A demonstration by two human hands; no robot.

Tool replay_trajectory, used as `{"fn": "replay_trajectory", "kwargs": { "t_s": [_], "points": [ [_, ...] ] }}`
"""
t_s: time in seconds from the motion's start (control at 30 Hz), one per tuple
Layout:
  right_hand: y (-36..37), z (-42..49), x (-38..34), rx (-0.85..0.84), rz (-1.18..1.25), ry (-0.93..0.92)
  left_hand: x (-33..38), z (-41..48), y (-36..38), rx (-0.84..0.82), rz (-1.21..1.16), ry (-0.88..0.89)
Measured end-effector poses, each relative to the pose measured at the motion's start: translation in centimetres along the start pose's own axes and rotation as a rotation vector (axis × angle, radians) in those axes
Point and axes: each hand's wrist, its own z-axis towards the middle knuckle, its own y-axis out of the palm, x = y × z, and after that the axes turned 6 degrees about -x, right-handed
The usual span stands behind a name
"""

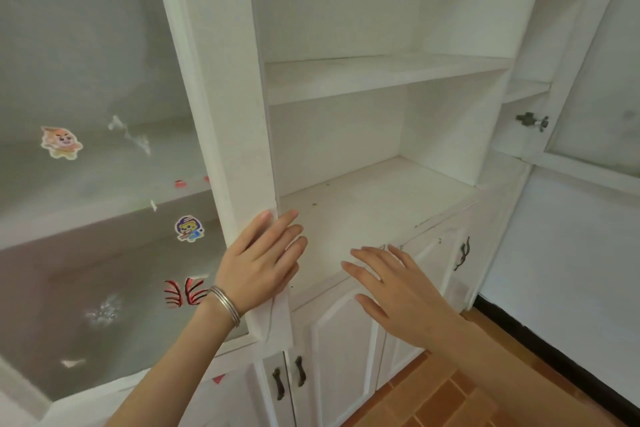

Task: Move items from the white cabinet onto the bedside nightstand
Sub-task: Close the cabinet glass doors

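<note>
At the left, a frosted glass door [104, 107] bearing cartoon stickers [61, 142] is swung open. The left hand [263, 260], bangles [225, 305] at its wrist, lies flat with straight fingers on that door's tall white stile [225, 97]. The white cabinet [381, 83] stands upright, its open front facing the camera and its shelves running crosswise; the lower shelf [381, 198] shows dark specks. The right hand [398, 291] hovers above its front edge, fingers spread, holding nothing. Further right, a second door [588, 87] hangs open above orange floor tiles [443, 399].

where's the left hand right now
Head view, left of centre: the left hand rests flat on the glass door's white frame, by the bottom shelf, with the right hand to its right.
</note>
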Motion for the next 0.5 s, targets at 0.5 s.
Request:
{"fn": "replay_trajectory", "kwargs": {
  "t_s": [0.5],
  "points": [
    [4.0, 9.7, 4.0, 0.003, 0.039, -0.201, -2.9, 0.7, 4.0, -0.122, 0.130, -0.138]
  ]
}}
